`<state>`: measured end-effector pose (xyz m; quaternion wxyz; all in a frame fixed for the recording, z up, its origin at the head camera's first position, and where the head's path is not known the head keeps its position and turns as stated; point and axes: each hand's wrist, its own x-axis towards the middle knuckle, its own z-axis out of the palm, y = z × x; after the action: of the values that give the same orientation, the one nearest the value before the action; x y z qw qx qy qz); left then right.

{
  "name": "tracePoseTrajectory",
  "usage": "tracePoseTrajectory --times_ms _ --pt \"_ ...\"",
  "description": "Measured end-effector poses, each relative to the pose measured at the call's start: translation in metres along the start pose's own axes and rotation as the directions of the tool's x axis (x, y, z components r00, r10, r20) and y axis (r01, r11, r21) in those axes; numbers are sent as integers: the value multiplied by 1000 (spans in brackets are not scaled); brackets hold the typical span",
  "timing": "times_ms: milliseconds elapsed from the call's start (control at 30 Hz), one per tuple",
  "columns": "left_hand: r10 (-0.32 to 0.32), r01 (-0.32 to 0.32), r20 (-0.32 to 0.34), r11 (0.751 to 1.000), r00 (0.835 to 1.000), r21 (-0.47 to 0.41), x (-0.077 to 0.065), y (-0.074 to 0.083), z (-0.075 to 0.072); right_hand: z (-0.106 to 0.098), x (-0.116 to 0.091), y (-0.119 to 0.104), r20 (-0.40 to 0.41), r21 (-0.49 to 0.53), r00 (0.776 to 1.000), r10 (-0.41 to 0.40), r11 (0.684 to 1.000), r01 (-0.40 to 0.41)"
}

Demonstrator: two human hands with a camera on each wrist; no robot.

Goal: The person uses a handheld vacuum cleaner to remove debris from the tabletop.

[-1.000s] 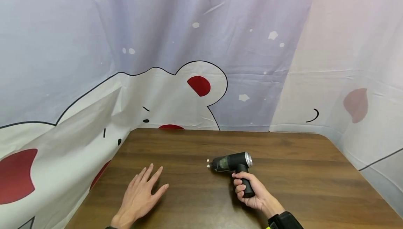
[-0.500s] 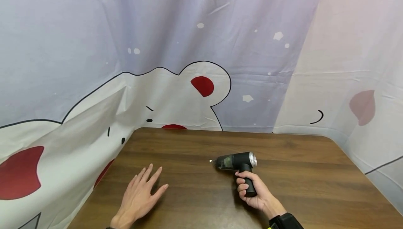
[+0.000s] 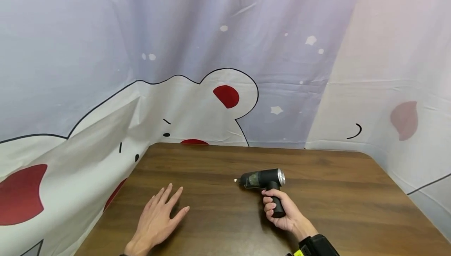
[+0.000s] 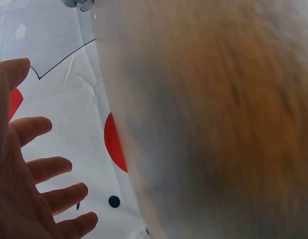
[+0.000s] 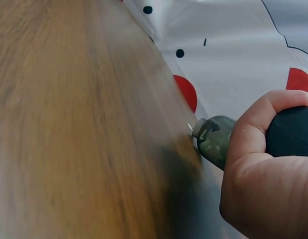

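My right hand (image 3: 289, 217) grips a black pistol-shaped handheld vacuum cleaner (image 3: 269, 176) by its handle. The vacuum has a smoky see-through dust cup and a silver rear end, and its nozzle points left, close over the wooden table. One tiny white scrap (image 3: 235, 180) lies right at the nozzle tip. In the right wrist view, the dust cup (image 5: 216, 139) shows past my fingers, which hide part of the body. My left hand (image 3: 156, 219) is palm down at the table's left, fingers spread, holding nothing; the left wrist view shows its fingers (image 4: 49, 169) apart.
A brown wood-grain table (image 3: 218, 232) with rounded far corners lies under both hands. Behind it and along its sides hangs a fabric backdrop (image 3: 190, 107) with white cartoon figures and red patches.
Two white scraps were at the nozzle a second ago; one shows now. The view shifted slightly. The right hand keeps its grip on the vacuum, and the left hand stays in place.
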<state>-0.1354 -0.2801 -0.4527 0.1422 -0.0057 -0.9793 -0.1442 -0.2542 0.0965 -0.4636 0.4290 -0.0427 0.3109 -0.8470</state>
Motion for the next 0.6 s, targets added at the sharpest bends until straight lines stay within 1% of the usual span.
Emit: tracePoseTrajectory --times_ms 167,400,500,600 --pt "-20 20 1 1000 1000 4 -3 -2 -2 3 6 2 1 -9 1000 -1 1000 1" --pt "-32 32 19 999 999 0 -3 -4 -3 3 10 4 10 11 1000 10 1000 -10" --pt "-35 35 18 999 999 -2 -4 -5 -3 3 12 6 41 47 999 28 998 -30" --pt "-25 25 7 1000 1000 -3 -4 -4 -2 1 10 7 113 124 993 40 991 -54"
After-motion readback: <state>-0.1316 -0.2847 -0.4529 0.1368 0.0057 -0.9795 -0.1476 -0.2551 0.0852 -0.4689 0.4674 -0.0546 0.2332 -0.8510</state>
